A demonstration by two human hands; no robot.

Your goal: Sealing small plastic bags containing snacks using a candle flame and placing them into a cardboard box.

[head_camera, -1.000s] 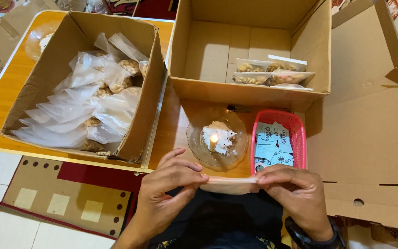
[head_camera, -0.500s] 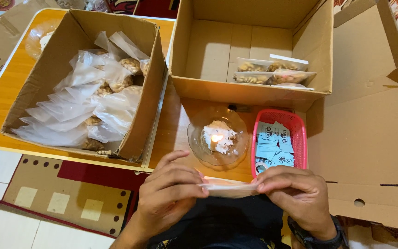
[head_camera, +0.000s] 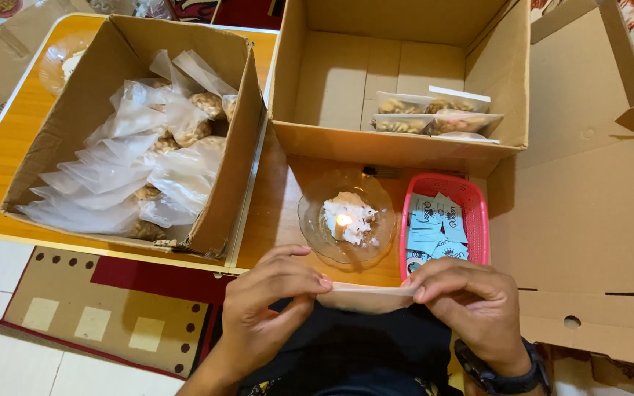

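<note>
- Left hand (head_camera: pixel 269 304): thumb and forefinger pinch the left end of a small clear plastic packet (head_camera: pixel 372 290); the other fingers curl loosely beneath.
- Right hand (head_camera: pixel 471 304): its fingers pinch the packet's right end, so the open edge is drawn taut and flat between the two hands. A dark wristwatch (head_camera: pixel 500 374) sits on this wrist.
- The packet is held level, just in front of the near edge of the surface (head_camera: pixel 273 213) and above the person's lap, near a lit candle (head_camera: pixel 343 220). By judgement, the taut edge is kept straight for presenting to the flame.
- The candle stands in pooled white wax on a clear glass dish (head_camera: pixel 346 220), which looks placed to catch drips and steady it.
- Red plastic basket (head_camera: pixel 445 224), just right of the dish, holds pale blue paper slips, within easy reach of the right hand.
- Left cardboard box (head_camera: pixel 133 132) holds many clear bags with brown contents, tops loose and upright.
- Rear cardboard box (head_camera: pixel 405 81) holds a few flat packets laid against its right side, mouths apparently closed.
</note>
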